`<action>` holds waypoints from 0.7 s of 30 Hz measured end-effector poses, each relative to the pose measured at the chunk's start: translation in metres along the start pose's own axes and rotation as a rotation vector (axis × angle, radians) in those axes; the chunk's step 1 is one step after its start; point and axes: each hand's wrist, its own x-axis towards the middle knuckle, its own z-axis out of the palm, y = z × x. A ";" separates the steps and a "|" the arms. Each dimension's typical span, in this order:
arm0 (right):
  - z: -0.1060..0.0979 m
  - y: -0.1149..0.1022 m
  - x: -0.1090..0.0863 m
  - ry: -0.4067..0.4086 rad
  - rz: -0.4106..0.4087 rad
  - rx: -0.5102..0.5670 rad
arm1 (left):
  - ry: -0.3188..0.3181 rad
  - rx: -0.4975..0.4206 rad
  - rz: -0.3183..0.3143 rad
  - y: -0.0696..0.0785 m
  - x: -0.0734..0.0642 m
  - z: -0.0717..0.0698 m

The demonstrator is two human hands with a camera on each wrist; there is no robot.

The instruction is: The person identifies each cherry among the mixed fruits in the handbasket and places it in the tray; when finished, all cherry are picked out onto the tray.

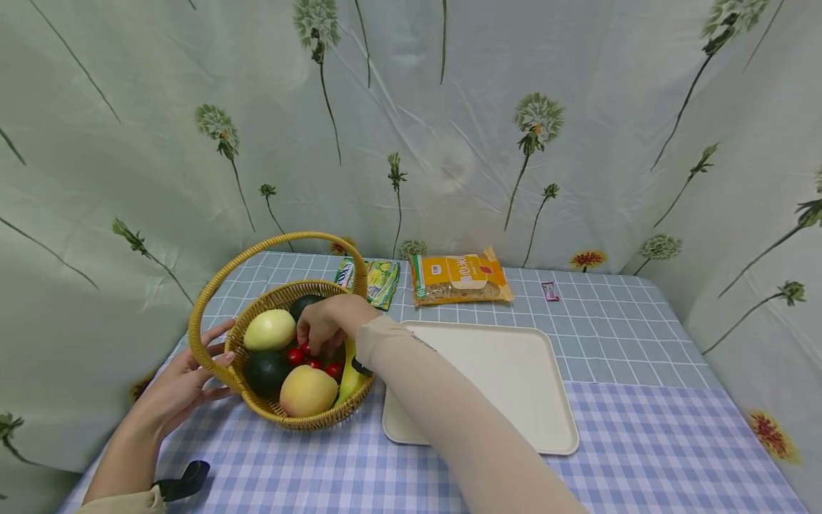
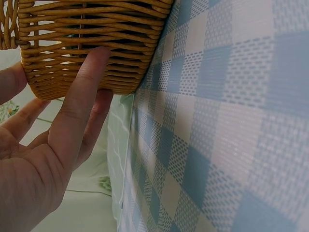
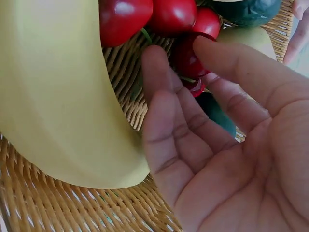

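A wicker basket with a tall hoop handle holds a peach, a banana, a pale yellow-green fruit, dark green fruits and several red cherries. My right hand reaches down inside it. Up close in the right wrist view, thumb and fingers pinch a dark red cherry, beside the banana. At the basket's left side, my left hand touches the wall with spread, mostly straight fingers.
Right of the basket lies a cream tray, with my right forearm across it. Behind stand an orange food bag and a green-yellow packet. A small pink packet lies at the back right. A flowered curtain closes off the rear.
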 end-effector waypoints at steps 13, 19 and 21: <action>0.001 0.008 -0.003 0.049 -0.115 0.000 | 0.007 -0.002 0.001 -0.002 -0.001 0.002; -0.002 0.020 -0.015 0.176 -0.184 -0.185 | 0.007 0.001 -0.005 -0.002 0.000 0.001; -0.003 0.027 -0.020 0.207 -0.224 -0.231 | 0.011 0.002 -0.005 -0.002 0.000 0.001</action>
